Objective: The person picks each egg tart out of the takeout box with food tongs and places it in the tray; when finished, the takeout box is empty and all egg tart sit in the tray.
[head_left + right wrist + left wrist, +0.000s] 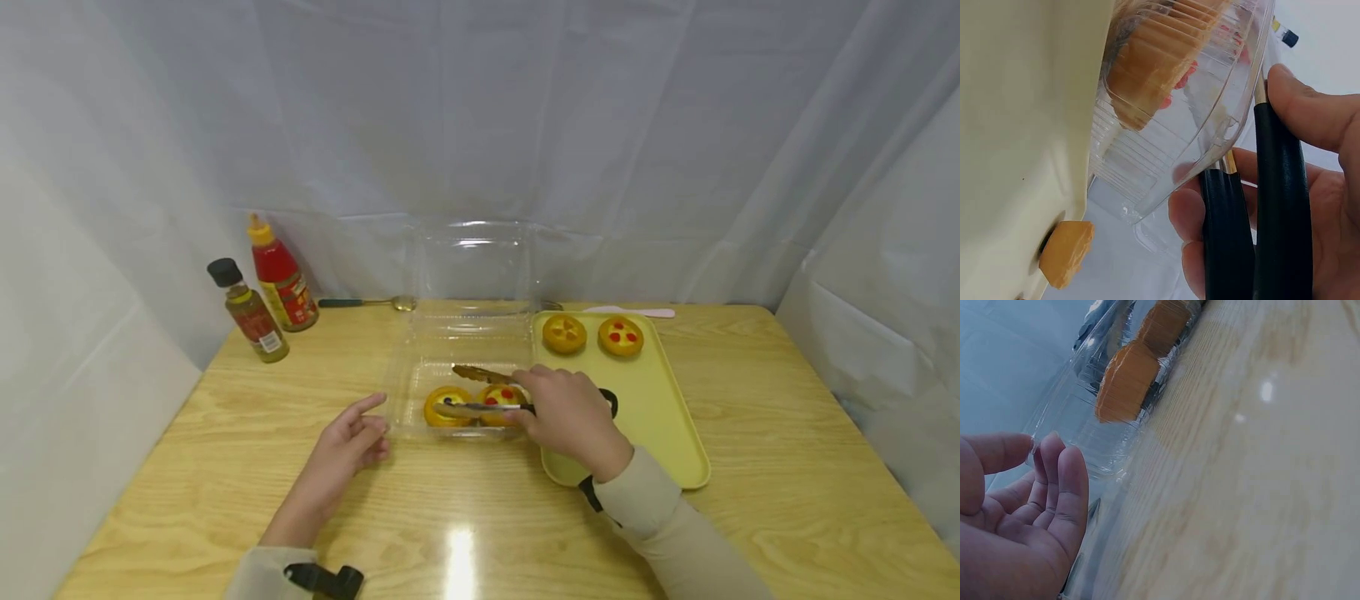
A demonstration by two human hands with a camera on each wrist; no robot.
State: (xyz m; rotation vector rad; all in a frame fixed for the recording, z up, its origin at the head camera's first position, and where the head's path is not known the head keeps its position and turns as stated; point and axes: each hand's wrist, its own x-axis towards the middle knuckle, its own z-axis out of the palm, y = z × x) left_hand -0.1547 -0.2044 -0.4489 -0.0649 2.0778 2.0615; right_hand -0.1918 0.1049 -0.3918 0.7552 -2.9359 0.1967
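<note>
My right hand (573,417) grips black-handled tongs (1282,206), their arms apart over an open clear plastic container (420,375). Inside it, two round tarts sit side by side at the front: one with dark dots (435,398) and one with red pieces (506,392). One tong arm lies across the view of both tarts; whether it touches them I cannot tell. Beside the container's left edge is my left hand (341,454), fingers loosely bent. In the left wrist view its thumb and fingertips (1052,439) are at the clear wall; a light pinch cannot be confirmed.
A yellow tray (652,400) stands right of the container, with two tarts (564,334) at its back. At the back left are a red sauce bottle (283,283) and a dark-capped bottle (258,321). A spoon (360,302) and a pink utensil (652,312) lie along the back edge.
</note>
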